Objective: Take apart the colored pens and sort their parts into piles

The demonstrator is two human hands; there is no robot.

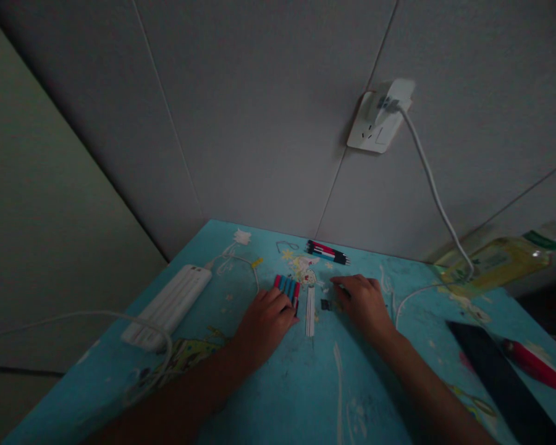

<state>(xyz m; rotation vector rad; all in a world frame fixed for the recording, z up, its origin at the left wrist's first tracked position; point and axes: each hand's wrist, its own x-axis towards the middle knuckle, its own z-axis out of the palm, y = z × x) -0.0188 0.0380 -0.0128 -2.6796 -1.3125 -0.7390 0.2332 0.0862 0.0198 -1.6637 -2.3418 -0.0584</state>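
Observation:
My left hand point(269, 316) lies over a side-by-side row of red and blue pen barrels point(287, 285), its fingers curled onto their near ends. Just right of it, several thin white sticks, perhaps pen refills point(310, 312), lie together lengthwise. My right hand point(361, 303) is over the table right of these sticks, thumb and forefinger drawn together at a small dark tip that is too small to name. A little dark square piece point(325, 305) lies between the sticks and this hand. Behind, near the wall, several assembled pens point(327, 252) in black, red and blue lie in a bundle.
A white power strip point(169, 306) with a cable lies at the left on the blue patterned table point(278, 395). To the right are a bottle of yellow liquid point(500, 262), a dark flat strip point(500, 377) and a red-handled tool point(535, 364). A charger point(396, 93) sits in the wall socket.

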